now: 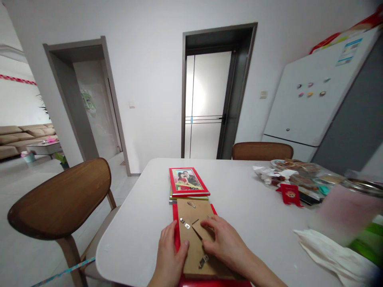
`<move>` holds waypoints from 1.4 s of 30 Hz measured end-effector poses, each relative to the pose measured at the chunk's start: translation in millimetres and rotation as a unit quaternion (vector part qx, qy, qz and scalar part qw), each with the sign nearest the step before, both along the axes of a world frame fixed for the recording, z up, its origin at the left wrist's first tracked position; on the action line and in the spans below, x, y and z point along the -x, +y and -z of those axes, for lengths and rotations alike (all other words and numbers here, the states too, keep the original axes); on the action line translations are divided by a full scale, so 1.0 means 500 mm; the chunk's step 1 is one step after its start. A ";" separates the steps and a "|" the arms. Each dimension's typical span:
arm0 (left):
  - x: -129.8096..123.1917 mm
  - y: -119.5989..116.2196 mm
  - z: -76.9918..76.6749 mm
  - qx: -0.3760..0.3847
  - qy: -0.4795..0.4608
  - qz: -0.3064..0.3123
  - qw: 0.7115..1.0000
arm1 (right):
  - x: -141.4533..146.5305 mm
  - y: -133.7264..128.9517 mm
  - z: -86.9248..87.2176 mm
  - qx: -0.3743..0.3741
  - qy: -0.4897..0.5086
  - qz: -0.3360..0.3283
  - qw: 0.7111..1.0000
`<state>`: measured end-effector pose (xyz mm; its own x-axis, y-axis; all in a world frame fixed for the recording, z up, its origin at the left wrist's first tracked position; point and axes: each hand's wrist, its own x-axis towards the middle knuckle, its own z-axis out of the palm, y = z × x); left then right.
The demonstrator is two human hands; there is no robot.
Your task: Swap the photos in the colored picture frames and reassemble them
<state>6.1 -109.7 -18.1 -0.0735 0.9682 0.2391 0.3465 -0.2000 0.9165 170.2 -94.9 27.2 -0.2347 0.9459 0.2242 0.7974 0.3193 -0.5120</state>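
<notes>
a flat brown board [191,257] already lies over a red frame [175,211] on the white table [134,239]; the right hand [226,239] pinches its brown flap [204,232], seemingly half-raised; the left hand [170,249] stands wide-fingered

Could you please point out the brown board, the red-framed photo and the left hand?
Brown board [194,249], head view: bare middle surface.
Red-framed photo [187,180], head view: the picture's middle.
Left hand [168,249], head view: back of hand.

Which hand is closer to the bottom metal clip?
Right: the right hand is just beside the metal clip, its thumb slightly beyond it. The left hand is farther off, to the clip's left, at the brown board's left edge.
</notes>
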 end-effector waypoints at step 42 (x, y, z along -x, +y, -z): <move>0.019 -0.060 -0.065 -0.059 0.005 -0.039 0.997 | -0.142 0.026 0.081 0.170 0.315 0.144 0.923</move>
<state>-3.4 -139.8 14.4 -0.1442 0.9246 0.3526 0.3744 -0.2788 0.8843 241.0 -82.2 -13.2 0.1128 0.9895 -0.0899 0.3334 -0.1230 -0.9347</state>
